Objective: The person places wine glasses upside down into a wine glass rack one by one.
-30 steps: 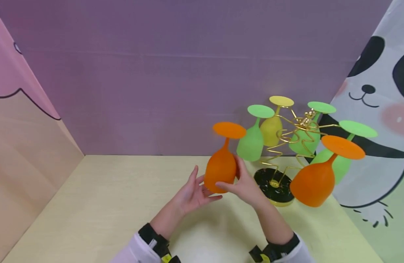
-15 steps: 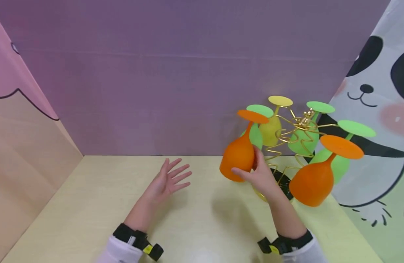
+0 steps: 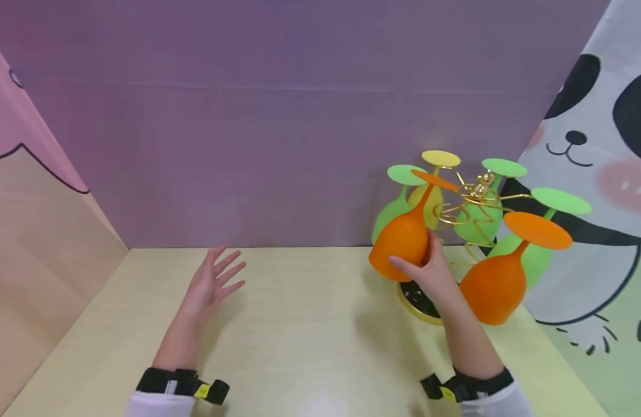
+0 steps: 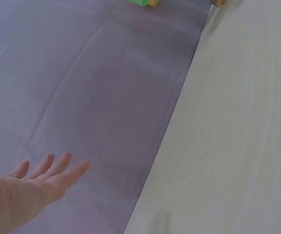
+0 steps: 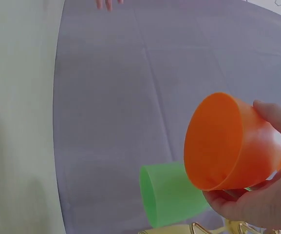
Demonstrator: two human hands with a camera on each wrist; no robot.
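My right hand point(image 3: 429, 272) grips the bowl of an orange goblet point(image 3: 403, 240), which is upside down and tilted, its foot up by the gold wire rack point(image 3: 468, 205). In the right wrist view the mouth of this orange goblet point(image 5: 213, 141) faces the camera, with the thumb on one side and fingers on the other. Several green, yellow and orange goblets hang upside down from the rack, among them a second orange goblet point(image 3: 494, 286) at the right. My left hand point(image 3: 208, 286) is held over the left of the table, fingers spread, holding nothing.
The rack's round black base point(image 3: 421, 301) with a gold rim stands on the pale wooden table point(image 3: 299, 336). A green goblet point(image 3: 390, 214) and a yellow one hang just behind the held goblet. A purple backdrop point(image 3: 247, 145) rises behind the table, and a panda-print panel point(image 3: 586, 174) stands at the right.
My left hand has let go of the orange goblet and drawn away to the left. The right hand has carried the goblet right and up to the rack, tilting it more.
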